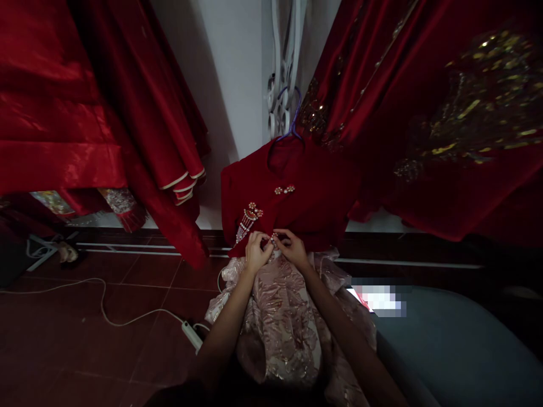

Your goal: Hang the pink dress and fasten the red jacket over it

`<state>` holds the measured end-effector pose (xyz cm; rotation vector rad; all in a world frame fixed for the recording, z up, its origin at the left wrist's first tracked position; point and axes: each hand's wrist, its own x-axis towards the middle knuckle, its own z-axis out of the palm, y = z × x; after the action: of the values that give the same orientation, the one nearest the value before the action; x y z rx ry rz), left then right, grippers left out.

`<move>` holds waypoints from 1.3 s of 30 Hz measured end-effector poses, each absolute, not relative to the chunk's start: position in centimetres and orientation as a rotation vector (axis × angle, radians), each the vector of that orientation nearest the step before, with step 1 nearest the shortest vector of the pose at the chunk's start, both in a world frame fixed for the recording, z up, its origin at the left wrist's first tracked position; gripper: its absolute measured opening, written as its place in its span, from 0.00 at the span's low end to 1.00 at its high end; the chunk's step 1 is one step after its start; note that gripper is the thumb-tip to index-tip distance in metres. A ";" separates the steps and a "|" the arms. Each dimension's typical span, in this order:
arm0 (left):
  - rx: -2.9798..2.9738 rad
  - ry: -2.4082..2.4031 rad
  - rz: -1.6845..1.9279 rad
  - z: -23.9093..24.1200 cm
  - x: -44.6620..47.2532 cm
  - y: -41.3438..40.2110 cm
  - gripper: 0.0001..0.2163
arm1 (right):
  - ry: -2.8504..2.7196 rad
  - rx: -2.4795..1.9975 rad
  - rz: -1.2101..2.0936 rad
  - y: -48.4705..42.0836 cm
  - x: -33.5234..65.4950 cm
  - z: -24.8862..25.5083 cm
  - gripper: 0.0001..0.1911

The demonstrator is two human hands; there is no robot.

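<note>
A dark red jacket (314, 186) hangs from a purple hanger (293, 125) straight ahead of me. At its lower front edge is a small beaded button fastening (273, 239). My left hand (257, 251) pinches this fastening from the left, fingers bent and closed. From the right, my right hand (292, 249) pinches it too, thumb and fingertips meeting the other hand's. The fingers partly cover it. Another beaded fastening (284, 190) sits higher on the chest, and a brooch with hanging bead strands (249, 219) is on the left side.
A pink shiny ruffled garment (284, 316) lies below my hands. Red garments (156, 85) hang at left, with a gold-sequinned red one (479, 113) at right. A power strip (192, 336) with a white cable is on the tiled floor. A lit, blurred screen (377, 298) rests on a grey-blue seat (453, 345).
</note>
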<state>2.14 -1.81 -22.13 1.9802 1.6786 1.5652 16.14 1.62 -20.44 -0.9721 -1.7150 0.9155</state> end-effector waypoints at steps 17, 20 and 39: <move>1.856 1.682 1.766 -21.0 2.8 -2.8 0.08 | -1.510 -0.998 0.861 1.6 16.3 -21.3 0.13; 1.868 1.652 1.767 -21.1 2.8 -2.8 0.06 | -1.581 -1.014 0.859 1.7 16.3 -21.2 0.14; 1.866 1.585 1.751 -21.7 2.6 -2.4 0.06 | -1.621 -0.995 0.921 1.7 16.4 -21.4 0.13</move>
<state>2.58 -2.35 -21.68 1.8658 1.5853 1.7514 16.44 1.71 -21.36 -0.9948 -1.6208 0.9212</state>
